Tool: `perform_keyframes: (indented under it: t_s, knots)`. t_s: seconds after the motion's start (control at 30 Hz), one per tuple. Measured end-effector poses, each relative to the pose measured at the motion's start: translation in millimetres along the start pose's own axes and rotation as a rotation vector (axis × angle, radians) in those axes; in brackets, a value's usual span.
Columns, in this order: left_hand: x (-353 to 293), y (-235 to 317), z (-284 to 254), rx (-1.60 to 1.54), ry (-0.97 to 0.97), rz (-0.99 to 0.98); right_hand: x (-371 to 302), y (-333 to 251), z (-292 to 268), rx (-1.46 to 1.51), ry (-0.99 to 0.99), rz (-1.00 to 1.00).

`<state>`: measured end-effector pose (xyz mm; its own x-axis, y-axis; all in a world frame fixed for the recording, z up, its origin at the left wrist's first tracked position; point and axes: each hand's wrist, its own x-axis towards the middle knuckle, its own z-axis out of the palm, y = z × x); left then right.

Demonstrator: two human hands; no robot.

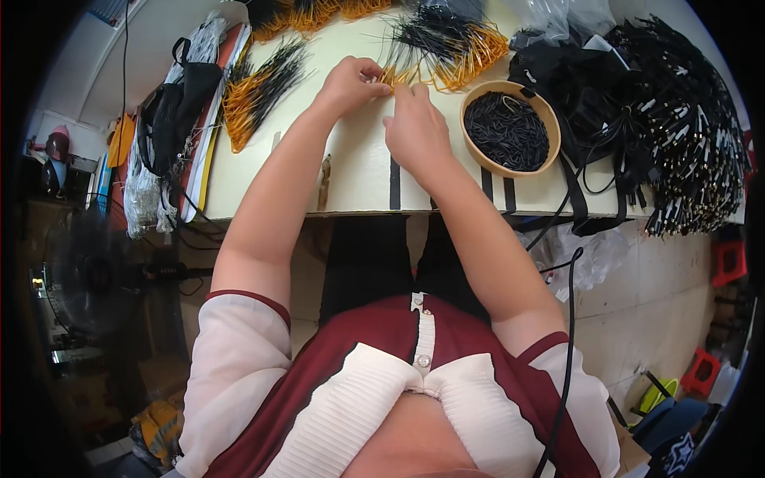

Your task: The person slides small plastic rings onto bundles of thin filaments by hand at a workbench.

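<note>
My two hands meet over the far middle of the table. The fingertips of my left hand (351, 86) are pinched at a thin orange cord (393, 77). Beside it my right hand (417, 127) is closed too, its fingertips at the same cord; the exact grip is hidden behind the fingers. Just beyond them lies a loose pile of orange cords with black ends (470, 52). A similar bundle (253, 99) rests to the left of my left hand. Right of my right hand stands a round tan bowl (555, 119) filled with small black tube-like pieces (508, 131).
A thick heap of black cords with pale tips (677, 127) hangs over the table's right edge, next to a black bag (570, 88). Silvery-white cords (147, 187) hang at the left. A pointed tool (324, 183) lies near the front edge. A fan (92, 271) stands lower left.
</note>
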<state>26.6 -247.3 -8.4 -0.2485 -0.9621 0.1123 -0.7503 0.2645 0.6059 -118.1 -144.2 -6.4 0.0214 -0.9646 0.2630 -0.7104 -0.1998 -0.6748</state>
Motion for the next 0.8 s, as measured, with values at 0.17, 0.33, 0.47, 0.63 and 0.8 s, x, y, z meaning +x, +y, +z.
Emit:
perform_keyframes:
  t_s: [0.17,0.33,0.47,0.63,0.8]
  knots:
    - [5.2,-12.6,-9.0,-0.078,-0.033,-0.025,29.3,2.5,12.5,-0.120,-0.009,0.085]
    - [8.6,-25.5,-16.0,-0.485,-0.087,-0.246,34.6,-4.7,21.6,-0.101,0.113,0.041]
    - [11.3,-17.2,-15.4,-0.522,-0.095,-0.250,49.4,8.0,29.9,-0.172,0.132,0.086]
    - [12.0,-23.5,-16.0,-0.187,-0.014,-0.225,58.0,22.7,32.4,-0.095,0.218,0.158]
    - [12.1,-20.9,-8.8,-0.187,0.004,-0.216,54.6,28.6,29.5,0.119,0.252,0.117]
